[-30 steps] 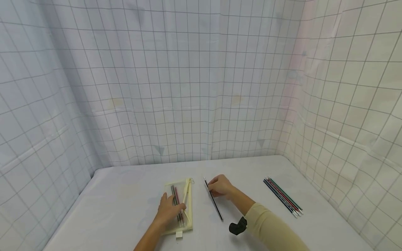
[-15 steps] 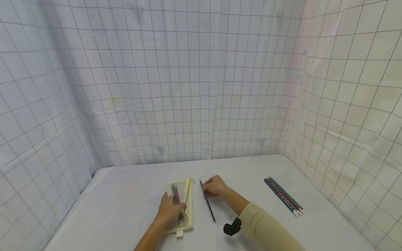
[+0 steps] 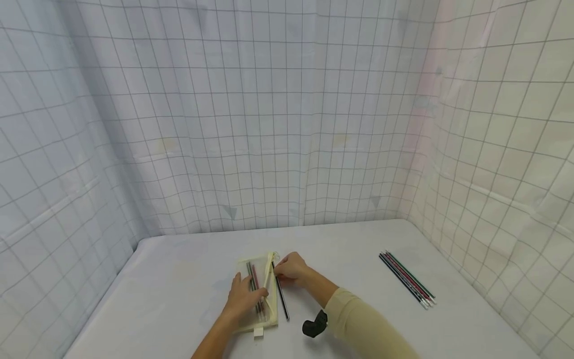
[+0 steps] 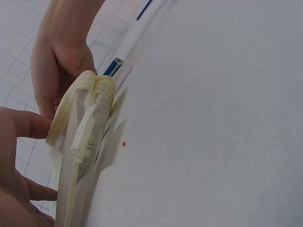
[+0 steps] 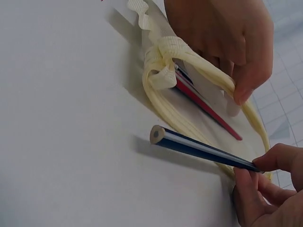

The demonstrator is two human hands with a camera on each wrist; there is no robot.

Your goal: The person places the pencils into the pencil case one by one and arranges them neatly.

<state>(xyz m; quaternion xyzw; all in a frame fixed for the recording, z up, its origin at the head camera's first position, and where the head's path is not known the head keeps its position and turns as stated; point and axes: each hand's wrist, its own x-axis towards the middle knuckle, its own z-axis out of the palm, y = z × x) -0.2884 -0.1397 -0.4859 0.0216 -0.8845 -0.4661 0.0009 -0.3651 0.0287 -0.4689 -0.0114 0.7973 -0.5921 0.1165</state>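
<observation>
A pale yellow mesh pencil case [image 3: 274, 314] lies on the table, its zip side spread apart. My left hand [image 3: 242, 299] rests over it and grips the upper edge of the opening with the thumb, as the right wrist view shows. Through the mesh, a red pencil [image 5: 208, 111] and dark ones show inside. Between thumb and fingertips, my right hand [image 3: 291, 268] pinches a dark blue pencil [image 5: 201, 149] with a pale stripe, near one end. Its flat, unsharpened end points towards me, and it lies alongside the opening, outside or just at the rim.
Several dark, red and green pencils [image 3: 407, 280] lie side by side at the right of the table. A white tab [image 3: 258, 332] sticks out from the case's near end. Gridded white cloth [image 3: 287, 149] hangs behind and at both sides.
My right hand has moved left with the dark blue pencil, bringing it up beside the pencil case's opening. My left hand stays on the case.
</observation>
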